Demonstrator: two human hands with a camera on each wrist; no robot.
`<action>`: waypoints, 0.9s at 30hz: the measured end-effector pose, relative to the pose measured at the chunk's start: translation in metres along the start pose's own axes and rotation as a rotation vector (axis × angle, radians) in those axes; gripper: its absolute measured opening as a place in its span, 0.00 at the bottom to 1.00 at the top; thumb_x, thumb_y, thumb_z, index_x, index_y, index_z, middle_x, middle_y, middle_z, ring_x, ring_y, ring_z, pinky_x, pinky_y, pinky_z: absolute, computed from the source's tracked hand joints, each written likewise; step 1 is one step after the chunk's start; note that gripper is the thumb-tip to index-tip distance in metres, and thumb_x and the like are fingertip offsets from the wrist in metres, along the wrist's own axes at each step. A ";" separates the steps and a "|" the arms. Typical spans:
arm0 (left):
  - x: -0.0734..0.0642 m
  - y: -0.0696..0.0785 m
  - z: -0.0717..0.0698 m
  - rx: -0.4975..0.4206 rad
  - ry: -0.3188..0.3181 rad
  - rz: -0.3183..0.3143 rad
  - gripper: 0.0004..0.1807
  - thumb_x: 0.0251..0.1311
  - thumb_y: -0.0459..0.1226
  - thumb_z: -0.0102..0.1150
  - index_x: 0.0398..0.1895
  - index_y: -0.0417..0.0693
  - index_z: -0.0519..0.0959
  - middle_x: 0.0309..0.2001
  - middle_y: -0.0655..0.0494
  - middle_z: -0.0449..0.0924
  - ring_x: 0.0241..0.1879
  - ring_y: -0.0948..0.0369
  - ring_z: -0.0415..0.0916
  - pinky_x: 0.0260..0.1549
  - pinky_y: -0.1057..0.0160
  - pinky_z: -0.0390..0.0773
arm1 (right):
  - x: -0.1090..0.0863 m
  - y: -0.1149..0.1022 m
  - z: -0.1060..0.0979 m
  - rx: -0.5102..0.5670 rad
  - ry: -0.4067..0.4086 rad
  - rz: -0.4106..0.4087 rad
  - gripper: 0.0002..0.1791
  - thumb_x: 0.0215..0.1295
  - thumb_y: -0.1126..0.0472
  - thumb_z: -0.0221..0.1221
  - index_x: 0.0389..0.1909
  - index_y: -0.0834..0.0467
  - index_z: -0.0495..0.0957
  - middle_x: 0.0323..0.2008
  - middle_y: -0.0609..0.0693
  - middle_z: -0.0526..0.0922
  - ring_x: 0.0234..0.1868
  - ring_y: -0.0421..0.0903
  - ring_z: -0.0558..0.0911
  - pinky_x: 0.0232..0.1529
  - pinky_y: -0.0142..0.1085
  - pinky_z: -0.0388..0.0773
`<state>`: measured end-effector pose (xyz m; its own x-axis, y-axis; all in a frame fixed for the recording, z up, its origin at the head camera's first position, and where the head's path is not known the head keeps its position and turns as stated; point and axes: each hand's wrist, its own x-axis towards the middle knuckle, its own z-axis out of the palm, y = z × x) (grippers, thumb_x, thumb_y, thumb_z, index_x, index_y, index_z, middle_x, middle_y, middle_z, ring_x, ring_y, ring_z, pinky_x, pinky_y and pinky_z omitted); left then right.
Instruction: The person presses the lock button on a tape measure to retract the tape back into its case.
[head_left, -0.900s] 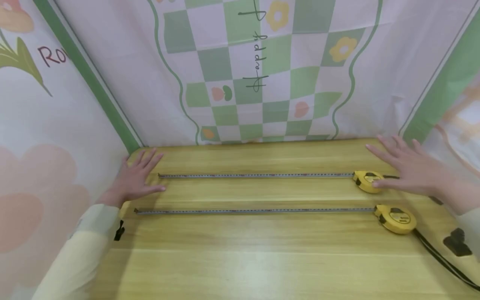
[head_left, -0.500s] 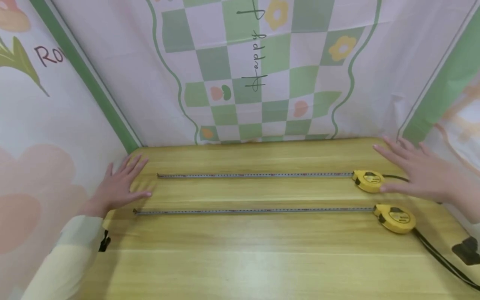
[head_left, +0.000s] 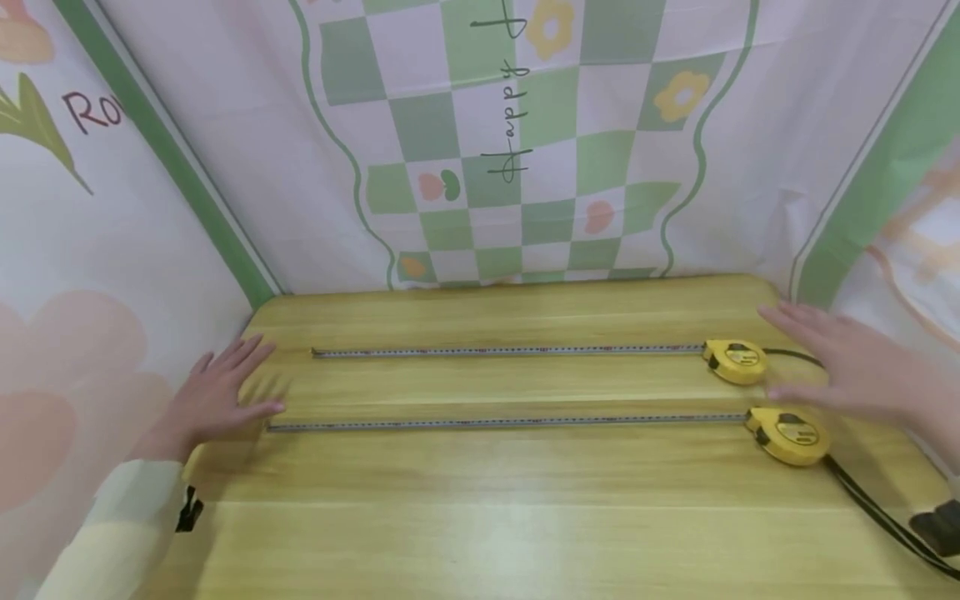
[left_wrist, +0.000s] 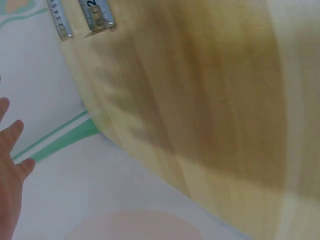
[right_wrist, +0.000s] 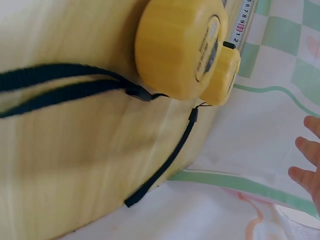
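Note:
Two yellow tape measures lie on the wooden table with their blades drawn out leftward, roughly parallel. The far tape measure has its blade ending near the left side; the near tape measure has a longer-looking blade. My left hand hovers with spread fingers by the blades' hooked ends, its thumb close to the near hook. My right hand is held with straight fingers just right of the two cases. Neither hand holds anything.
Black wrist straps trail from the cases toward the table's right side. Printed cloth walls enclose the table at the back, left and right. A black wrist-camera piece shows at the right edge.
My left hand has moved left and nearer, away from the far blade's end. My right hand has drifted slightly right and nearer. The tape measures stay where they were.

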<state>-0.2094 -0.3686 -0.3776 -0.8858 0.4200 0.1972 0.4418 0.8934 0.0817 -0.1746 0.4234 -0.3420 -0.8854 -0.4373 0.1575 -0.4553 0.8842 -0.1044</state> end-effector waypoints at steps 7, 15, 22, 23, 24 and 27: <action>-0.009 0.000 0.005 -0.069 -0.016 -0.054 0.53 0.49 0.60 0.68 0.72 0.42 0.60 0.69 0.33 0.57 0.64 0.32 0.56 0.58 0.30 0.53 | -0.011 0.002 0.012 0.221 0.008 0.072 0.61 0.48 0.51 0.75 0.77 0.53 0.45 0.72 0.68 0.52 0.67 0.74 0.55 0.72 0.51 0.33; -0.017 -0.003 0.015 -0.096 -0.030 -0.079 0.52 0.44 0.62 0.71 0.66 0.36 0.68 0.64 0.30 0.64 0.60 0.31 0.61 0.54 0.29 0.61 | -0.023 -0.002 0.026 0.228 -0.015 0.127 0.62 0.43 0.47 0.77 0.77 0.51 0.49 0.67 0.71 0.60 0.60 0.76 0.62 0.60 0.71 0.49; -0.024 -0.001 0.021 -0.162 -0.082 -0.115 0.54 0.43 0.64 0.70 0.67 0.37 0.66 0.64 0.31 0.64 0.60 0.31 0.61 0.55 0.30 0.61 | -0.032 -0.006 0.035 0.116 -0.033 0.113 0.64 0.41 0.40 0.75 0.75 0.56 0.52 0.63 0.71 0.66 0.54 0.73 0.71 0.47 0.68 0.66; -0.025 0.000 0.022 -0.163 -0.085 -0.114 0.54 0.43 0.64 0.70 0.67 0.37 0.66 0.64 0.31 0.64 0.60 0.32 0.62 0.55 0.30 0.61 | -0.033 -0.007 0.037 0.114 -0.032 0.101 0.63 0.41 0.39 0.75 0.75 0.57 0.53 0.62 0.71 0.67 0.53 0.73 0.72 0.46 0.67 0.67; -0.026 0.000 0.023 -0.166 -0.090 -0.113 0.54 0.43 0.64 0.70 0.67 0.37 0.66 0.64 0.31 0.64 0.60 0.32 0.62 0.55 0.30 0.61 | -0.035 -0.008 0.039 0.113 -0.030 0.092 0.62 0.41 0.39 0.75 0.74 0.58 0.55 0.62 0.70 0.68 0.53 0.71 0.73 0.52 0.65 0.67; -0.029 0.001 0.025 -0.165 -0.095 -0.104 0.54 0.44 0.63 0.69 0.66 0.35 0.66 0.63 0.31 0.65 0.59 0.32 0.63 0.55 0.30 0.61 | -0.037 -0.011 0.044 0.136 -0.039 0.065 0.60 0.42 0.38 0.74 0.73 0.60 0.56 0.63 0.69 0.68 0.55 0.69 0.72 0.67 0.53 0.58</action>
<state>-0.1867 -0.3756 -0.4079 -0.9338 0.3471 0.0869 0.3576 0.8977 0.2574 -0.1405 0.4225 -0.3903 -0.9154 -0.3877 0.1085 -0.4026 0.8818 -0.2455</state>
